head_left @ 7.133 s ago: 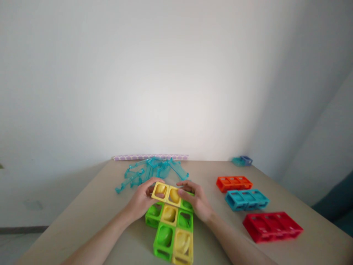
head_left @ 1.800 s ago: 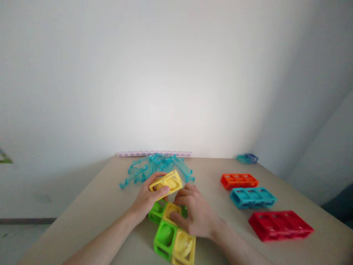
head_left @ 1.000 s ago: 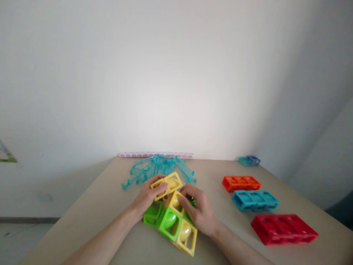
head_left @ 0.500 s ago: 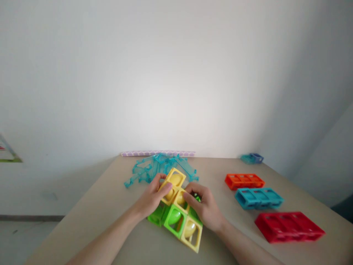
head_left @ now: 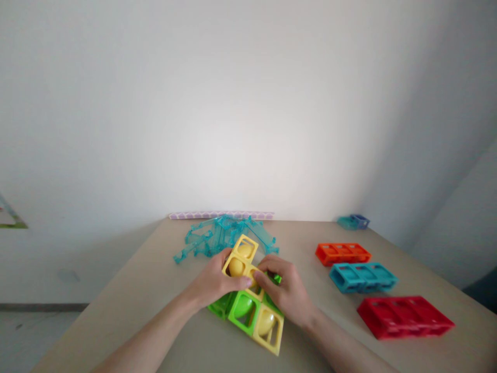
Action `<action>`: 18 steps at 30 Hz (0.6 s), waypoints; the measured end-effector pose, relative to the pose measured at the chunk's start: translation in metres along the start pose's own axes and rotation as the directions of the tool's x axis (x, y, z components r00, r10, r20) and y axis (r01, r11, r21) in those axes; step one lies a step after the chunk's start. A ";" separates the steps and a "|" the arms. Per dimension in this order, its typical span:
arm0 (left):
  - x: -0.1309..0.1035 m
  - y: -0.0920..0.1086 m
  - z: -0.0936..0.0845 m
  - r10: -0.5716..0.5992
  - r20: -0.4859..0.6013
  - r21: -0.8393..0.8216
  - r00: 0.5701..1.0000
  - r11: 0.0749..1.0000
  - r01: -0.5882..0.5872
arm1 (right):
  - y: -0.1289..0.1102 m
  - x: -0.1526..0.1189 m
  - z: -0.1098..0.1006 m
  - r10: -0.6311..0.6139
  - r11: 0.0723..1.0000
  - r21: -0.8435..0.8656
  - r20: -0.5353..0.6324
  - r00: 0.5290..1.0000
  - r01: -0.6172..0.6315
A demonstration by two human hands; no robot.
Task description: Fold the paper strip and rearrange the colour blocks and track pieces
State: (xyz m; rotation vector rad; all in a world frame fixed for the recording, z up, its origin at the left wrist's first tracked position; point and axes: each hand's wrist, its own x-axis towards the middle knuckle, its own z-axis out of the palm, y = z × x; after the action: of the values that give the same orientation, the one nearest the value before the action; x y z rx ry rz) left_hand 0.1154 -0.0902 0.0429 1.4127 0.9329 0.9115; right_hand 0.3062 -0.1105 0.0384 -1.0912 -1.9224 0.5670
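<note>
A joined group of yellow blocks [head_left: 245, 249] and green blocks [head_left: 243, 307], open-framed with round shapes inside, is held over the near middle of the table. My left hand [head_left: 219, 277] grips the yellow part from the left, its thumb lying across the front and its fingers partly hidden behind. From the right, my right hand [head_left: 285, 287] pinches the yellow and green blocks with thumb and forefinger. Some green pieces are partly covered by the hands.
Translucent teal pieces [head_left: 223, 235] lie heaped behind the hands, before a purple patterned strip [head_left: 221, 215]. On the right are orange [head_left: 343, 254], teal [head_left: 364, 277] and red [head_left: 406, 317] three-cell blocks. Small blue containers [head_left: 359, 221] sit at the back right corner.
My left thumb has moved right and down across the yellow blocks, toward my right fingertips. The yellow upper part has shifted slightly left. Both hands still hold the blocks.
</note>
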 end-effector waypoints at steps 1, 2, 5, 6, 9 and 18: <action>0.000 0.000 0.001 -0.015 -0.014 -0.011 1.000 1.000 0.015 | -0.001 0.000 -0.001 -0.011 1.000 -0.015 0.004 1.000 0.011; 0.000 -0.001 0.001 -0.029 -0.031 -0.023 0.999 0.999 0.029 | -0.003 -0.001 -0.002 -0.026 0.999 -0.033 0.002 1.000 0.026; 0.002 -0.003 0.001 -0.071 -0.095 -0.053 0.993 0.996 0.067 | -0.009 -0.004 -0.008 -0.110 0.990 -0.086 -0.027 0.994 0.108; 0.003 -0.004 0.000 -0.083 -0.119 -0.052 0.989 0.996 0.077 | -0.011 -0.005 -0.012 -0.150 0.984 -0.100 -0.013 0.989 0.148; 0.008 -0.008 -0.005 -0.103 -0.200 -0.027 0.974 0.995 0.099 | -0.017 -0.008 -0.020 -0.260 0.948 -0.140 0.180 0.949 0.286; 0.014 -0.012 -0.022 -0.080 -0.222 0.055 0.972 0.994 0.094 | -0.016 -0.009 -0.013 -0.242 0.843 -0.351 0.430 0.870 0.408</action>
State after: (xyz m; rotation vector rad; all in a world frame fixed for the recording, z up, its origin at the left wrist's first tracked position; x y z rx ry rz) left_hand 0.1000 -0.0681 0.0322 1.3322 1.1907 0.9930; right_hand 0.3115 -0.1266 0.0525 -0.9166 -2.5955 0.1497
